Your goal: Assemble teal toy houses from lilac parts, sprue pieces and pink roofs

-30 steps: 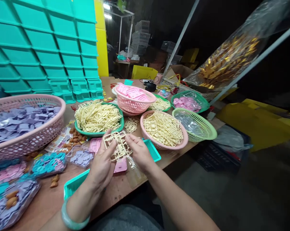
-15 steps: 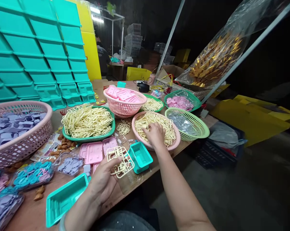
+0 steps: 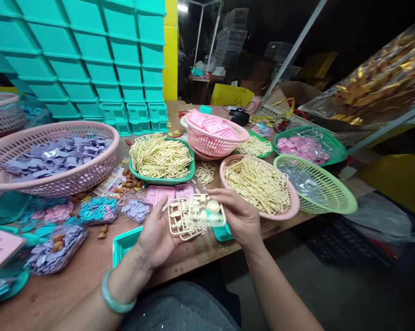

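Cream plastic sprues (image 3: 180,219) rest on the palm and fingers of my left hand (image 3: 161,234), its thumb raised at their edge. My right hand (image 3: 241,216) pinches another cream sprue frame (image 3: 207,209), blurred by motion, which overlaps the left hand's pieces. Just beyond my right hand stands a pink basket (image 3: 294,202) heaped with similar cream sprues (image 3: 258,181). A teal tray (image 3: 224,233) lies partly hidden beneath the right hand's sprue. Another teal tray (image 3: 124,243) sits behind my left wrist, partly covered by it.
A large pink basket (image 3: 55,188) of lilac pieces stands left. A green tray (image 3: 190,172) of cream sprues and a raised pink basket (image 3: 217,145) are at the back. A pale green basket (image 3: 345,202) holds clear bags on the right. Stacked teal boxes (image 3: 100,69) rise behind.
My right hand has left the pink basket with a cream sprue and come over to my left hand. The view has turned left.
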`<state>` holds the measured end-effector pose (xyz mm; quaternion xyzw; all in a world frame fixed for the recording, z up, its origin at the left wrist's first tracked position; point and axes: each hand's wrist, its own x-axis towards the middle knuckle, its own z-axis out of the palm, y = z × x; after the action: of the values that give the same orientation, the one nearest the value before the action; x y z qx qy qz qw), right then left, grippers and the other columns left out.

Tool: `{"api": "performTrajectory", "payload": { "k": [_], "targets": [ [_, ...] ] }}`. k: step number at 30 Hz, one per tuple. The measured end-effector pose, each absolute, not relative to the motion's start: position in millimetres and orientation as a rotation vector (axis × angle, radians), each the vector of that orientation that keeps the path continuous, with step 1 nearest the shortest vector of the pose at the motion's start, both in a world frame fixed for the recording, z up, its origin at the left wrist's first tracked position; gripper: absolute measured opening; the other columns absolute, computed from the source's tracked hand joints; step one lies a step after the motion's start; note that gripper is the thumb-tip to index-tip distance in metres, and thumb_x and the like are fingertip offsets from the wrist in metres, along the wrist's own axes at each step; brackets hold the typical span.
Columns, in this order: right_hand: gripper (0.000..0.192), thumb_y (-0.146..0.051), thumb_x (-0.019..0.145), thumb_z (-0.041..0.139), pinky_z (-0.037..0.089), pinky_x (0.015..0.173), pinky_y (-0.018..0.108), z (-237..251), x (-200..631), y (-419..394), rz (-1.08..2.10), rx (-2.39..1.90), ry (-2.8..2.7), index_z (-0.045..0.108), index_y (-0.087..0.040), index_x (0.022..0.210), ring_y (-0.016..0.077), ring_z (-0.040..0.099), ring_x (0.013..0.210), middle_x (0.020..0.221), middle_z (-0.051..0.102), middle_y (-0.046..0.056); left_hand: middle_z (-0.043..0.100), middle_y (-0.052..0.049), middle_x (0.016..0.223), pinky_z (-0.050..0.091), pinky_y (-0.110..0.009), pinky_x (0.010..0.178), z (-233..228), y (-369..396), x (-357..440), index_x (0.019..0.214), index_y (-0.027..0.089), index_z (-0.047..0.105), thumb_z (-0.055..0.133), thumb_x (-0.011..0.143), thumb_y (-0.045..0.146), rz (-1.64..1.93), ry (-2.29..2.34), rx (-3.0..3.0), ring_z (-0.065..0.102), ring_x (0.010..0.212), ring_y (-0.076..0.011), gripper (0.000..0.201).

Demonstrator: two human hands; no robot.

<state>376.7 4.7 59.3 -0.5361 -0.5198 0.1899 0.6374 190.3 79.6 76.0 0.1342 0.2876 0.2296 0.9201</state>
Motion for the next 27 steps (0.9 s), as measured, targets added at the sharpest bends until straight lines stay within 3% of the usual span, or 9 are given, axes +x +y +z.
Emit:
{"api": "performTrajectory", "payload": {
  "k": [4,8,10,14,19,24,27],
  "targets": [
    [0.025,-0.02,0.093,0.068,0.059,0.096,0.041,50,351,11,0.527,-1.082,-1.473,0.081,-0.038,0.105,0.0225,0.073,0.11,0.123,0.077,0.003,0.079,-0.017,0.106,0.059,-0.046,0.092,73,72,177,0.126,0.014,0.068,0.042,0.103,0.053,0.412,0.522,0.262,0.078,0.096,-0.03,0.052],
    [0.035,-0.015,0.095,0.061,0.053,0.109,0.047,46,330,26,0.725,-0.992,-1.642,0.078,-0.039,0.114,0.0229,0.066,0.127,0.128,0.074,0.002,0.08,-0.011,0.087,0.063,-0.033,0.074,73,65,153,0.106,0.014,0.075,0.073,0.091,0.025,0.577,0.634,0.372,0.078,0.073,-0.023,0.019],
    [0.039,-0.014,0.097,0.055,0.047,0.116,0.049,50,318,33,0.845,-0.967,-1.712,0.075,-0.038,0.12,0.0222,0.058,0.137,0.137,0.07,0.001,0.08,-0.011,0.085,0.063,-0.028,0.067,76,64,138,0.1,0.013,0.076,0.071,0.09,0.013,0.647,0.694,0.416,0.077,0.07,-0.0209,0.012],
    [0.046,-0.019,0.097,0.055,0.042,0.119,0.048,53,298,47,1.058,-0.911,-1.708,0.061,-0.036,0.14,0.0231,0.049,0.145,0.155,0.053,0.003,0.081,-0.014,0.096,0.065,-0.028,0.068,80,72,101,0.113,0.012,0.074,0.056,0.098,0.012,0.737,0.794,0.36,0.079,0.077,-0.022,0.023],
    [0.038,-0.021,0.1,0.05,0.058,0.099,0.04,28,289,81,0.696,-1.556,-1.786,0.065,-0.024,0.135,0.0228,0.069,0.119,0.134,0.07,0.011,0.082,-0.015,0.091,0.067,-0.028,0.069,71,94,48,0.122,0.007,0.068,0.041,0.103,0.011,1.023,0.994,0.182,0.08,0.073,-0.0215,0.032],
    [0.035,-0.013,0.101,0.048,0.053,0.101,0.031,15,276,118,0.509,-1.868,-2.098,0.069,-0.019,0.129,0.0208,0.069,0.118,0.127,0.074,0.011,0.082,-0.013,0.088,0.068,-0.031,0.073,51,104,26,0.114,0.007,0.067,0.043,0.102,0.007,1.141,1.06,0.169,0.081,0.074,-0.0219,0.027],
    [0.031,-0.012,0.1,0.05,0.053,0.098,0.032,18,267,148,0.408,-1.984,-2.201,0.071,-0.018,0.121,0.0245,0.07,0.116,0.119,0.075,0.014,0.082,-0.012,0.088,0.068,-0.031,0.072,44,104,30,0.106,0.009,0.068,0.047,0.099,0.002,1.142,1.073,0.158,0.081,0.075,-0.0219,0.023]
  ]
}}
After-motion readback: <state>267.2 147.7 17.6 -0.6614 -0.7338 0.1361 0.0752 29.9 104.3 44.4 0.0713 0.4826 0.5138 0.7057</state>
